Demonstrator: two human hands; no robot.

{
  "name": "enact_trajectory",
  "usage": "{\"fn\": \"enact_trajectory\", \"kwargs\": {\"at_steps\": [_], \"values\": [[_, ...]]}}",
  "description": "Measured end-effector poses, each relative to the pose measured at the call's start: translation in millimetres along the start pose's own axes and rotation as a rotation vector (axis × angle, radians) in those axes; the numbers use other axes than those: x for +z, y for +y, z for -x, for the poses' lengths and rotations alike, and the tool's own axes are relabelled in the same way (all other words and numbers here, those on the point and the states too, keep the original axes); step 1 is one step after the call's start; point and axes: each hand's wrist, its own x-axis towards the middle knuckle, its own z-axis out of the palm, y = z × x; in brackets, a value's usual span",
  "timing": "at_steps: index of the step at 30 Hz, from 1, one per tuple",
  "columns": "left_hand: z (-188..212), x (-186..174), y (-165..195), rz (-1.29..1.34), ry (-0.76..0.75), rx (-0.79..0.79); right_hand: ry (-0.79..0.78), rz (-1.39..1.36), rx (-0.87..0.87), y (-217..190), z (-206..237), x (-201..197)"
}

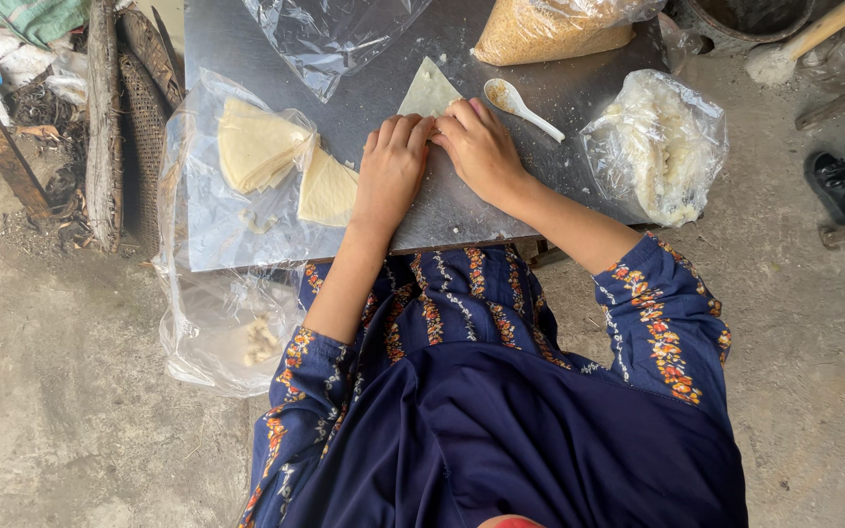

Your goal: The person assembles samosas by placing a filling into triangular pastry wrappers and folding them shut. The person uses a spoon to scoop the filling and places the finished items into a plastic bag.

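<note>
Both hands [437, 156] fold pastry sheet [428, 90] (w/ spoon [520, 106] nearby).

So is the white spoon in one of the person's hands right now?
No. The white spoon lies on the metal table beside the right hand; both hands press the triangular dough sheet.
</note>
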Motion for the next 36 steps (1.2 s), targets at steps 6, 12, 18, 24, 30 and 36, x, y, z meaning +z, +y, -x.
{"fn": "enact_trajectory", "kwargs": {"at_steps": [6,12,18,24,30,36], "values": [[0.0,0.8,-1.5,0.06,-0.039,-0.031,-0.045,-0.018,0.006,-3.1,5.9,-5.9],[1.6,3.8,-3.5,0.075,-0.029,-0.044,0.017,-0.056,-0.026,-2.6,5.4,-9.4],[2.6,3.7,-3.2,0.068,-0.043,-0.061,-0.027,-0.044,0.012,1.6,0.5,-4.5],[2.9,-1.4,-1.2,0.065,-0.057,-0.096,-0.055,0.07,-0.021,0.6,0.5,-5.7],[2.3,-4.3,0.3,0.053,-0.055,-0.105,-0.078,0.073,-0.008,2.4,-0.5,-6.4],[-0.8,-5.5,3.5,0.026,-0.019,-0.101,-0.078,0.099,0.04,8.1,-3.9,-3.1]]}}
